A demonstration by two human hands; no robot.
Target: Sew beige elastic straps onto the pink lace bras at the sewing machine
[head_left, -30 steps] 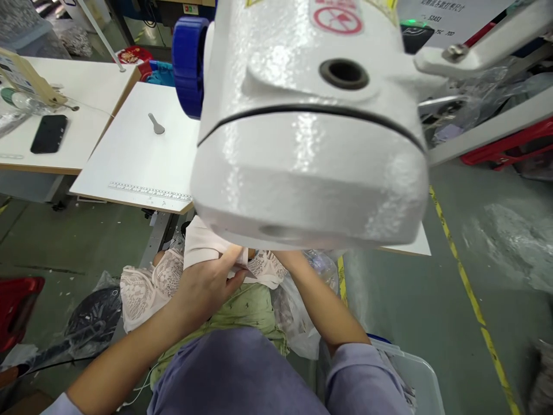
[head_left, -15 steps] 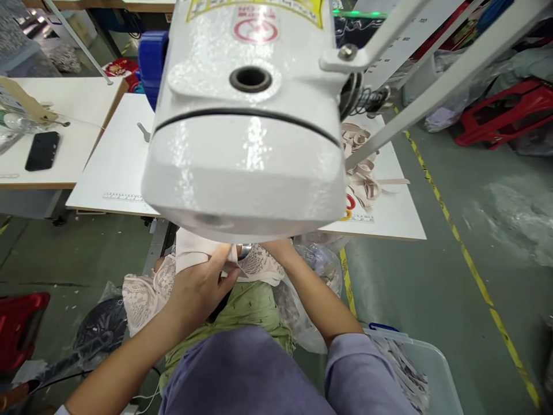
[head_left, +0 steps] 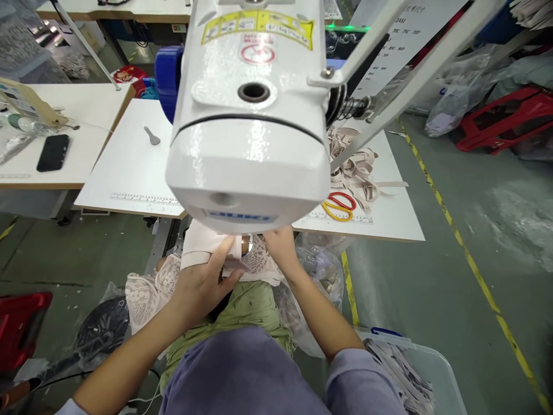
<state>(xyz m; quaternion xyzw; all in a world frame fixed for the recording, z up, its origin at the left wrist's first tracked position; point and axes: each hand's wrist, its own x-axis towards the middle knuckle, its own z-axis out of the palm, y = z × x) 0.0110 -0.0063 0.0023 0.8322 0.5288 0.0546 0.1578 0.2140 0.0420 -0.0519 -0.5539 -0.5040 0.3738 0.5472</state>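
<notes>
A white sewing machine head (head_left: pixel 250 127) fills the middle of the view and hides the needle area. Below it lies a pale pink lace garment (head_left: pixel 149 294) with a plain pink band (head_left: pixel 201 245). My left hand (head_left: pixel 203 282) presses flat on that band, fingers stretched toward the machine. My right hand (head_left: pixel 280 245) rests on the lace just under the machine's front edge; its fingertips are hidden by the machine.
The white sewing table (head_left: pixel 133 167) carries a printed ruler, a heap of pink straps (head_left: pixel 354 164) and red and yellow rubber bands (head_left: pixel 339 206). A phone (head_left: pixel 52 153) lies on the left table. A plastic bin (head_left: pixel 415 369) of fabric stands at lower right.
The view has tilted so the machine head sits higher and further left, uncovering the straps and rubber bands. My right hand now shows below the machine. My left hand stays on the band.
</notes>
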